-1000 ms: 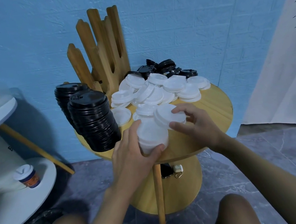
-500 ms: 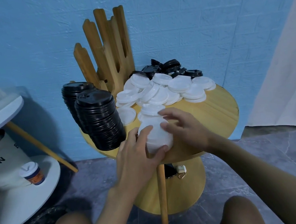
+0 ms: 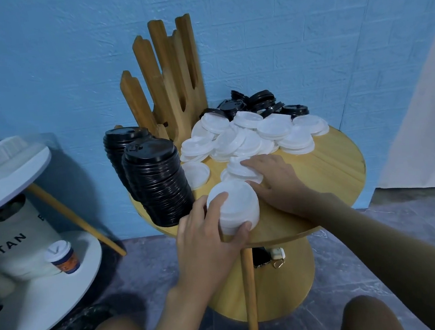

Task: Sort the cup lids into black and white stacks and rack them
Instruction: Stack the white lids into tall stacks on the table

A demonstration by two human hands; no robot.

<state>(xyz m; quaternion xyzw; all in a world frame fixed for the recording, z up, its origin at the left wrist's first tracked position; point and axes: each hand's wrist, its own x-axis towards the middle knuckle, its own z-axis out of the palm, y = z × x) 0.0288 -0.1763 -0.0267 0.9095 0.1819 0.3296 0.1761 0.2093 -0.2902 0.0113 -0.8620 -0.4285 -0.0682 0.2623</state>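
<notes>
On the round wooden table (image 3: pixel 329 169) my left hand (image 3: pixel 207 235) grips a short stack of white lids (image 3: pixel 235 206), thumb and fingers curled round its sides. Just behind the stack, my right hand (image 3: pixel 277 180) lies over a loose white lid (image 3: pixel 238 168), fingers curling onto it. A heap of loose white lids (image 3: pixel 251 137) spreads across the middle of the table, with loose black lids (image 3: pixel 260 101) behind it. Two tall black lid stacks (image 3: pixel 156 182) stand at the table's left edge. The wooden slotted rack (image 3: pixel 170 81) rises at the back.
A blue wall stands close behind the table. To the left is a white two-tier side table (image 3: pixel 42 296) with a small lidded paper cup (image 3: pixel 62 257) on its lower shelf. A pale curtain (image 3: pixel 426 116) hangs on the right. My knees are below.
My right hand set a white lid on the stack held by my left hand, then moved back onto a loose white lid behind it. The left hand kept hold of the stack.
</notes>
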